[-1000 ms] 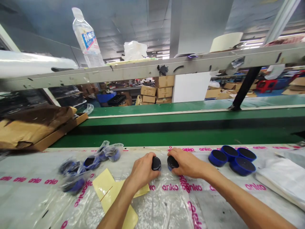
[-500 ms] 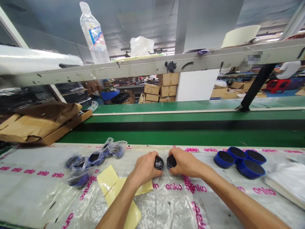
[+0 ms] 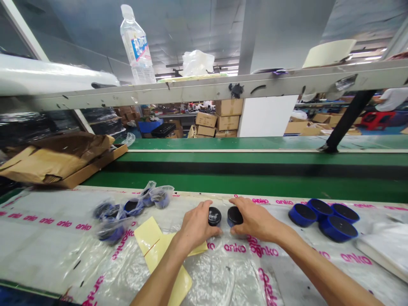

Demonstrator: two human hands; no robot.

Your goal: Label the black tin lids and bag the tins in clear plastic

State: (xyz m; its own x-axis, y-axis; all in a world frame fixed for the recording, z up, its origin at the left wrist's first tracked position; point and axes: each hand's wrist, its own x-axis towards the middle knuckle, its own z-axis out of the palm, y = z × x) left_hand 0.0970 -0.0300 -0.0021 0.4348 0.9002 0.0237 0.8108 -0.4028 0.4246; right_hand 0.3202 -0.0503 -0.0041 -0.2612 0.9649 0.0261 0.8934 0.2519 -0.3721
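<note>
My left hand (image 3: 197, 225) grips the side of a small round puck with a black top and blue body (image 3: 214, 216). My right hand (image 3: 255, 221) has its fingers around a matching puck (image 3: 235, 216), a short gap to the right of the first. Both pucks stand upright on a clear plastic sheet printed with pink "anko" lettering (image 3: 63, 263). Their lower sides are partly hidden by my fingers.
Several larger blue rounds with black tops (image 3: 338, 228) sit at the right, and several bagged pucks (image 3: 134, 208) lie at the left. Yellow paper (image 3: 149, 238) lies under my left wrist. A green conveyor belt (image 3: 255, 185) runs behind, below a metal rail (image 3: 204, 91) carrying a water bottle (image 3: 137, 46).
The whole scene has slid right in the view. Both hands stay on their pucks, which now show more of their black tops.
</note>
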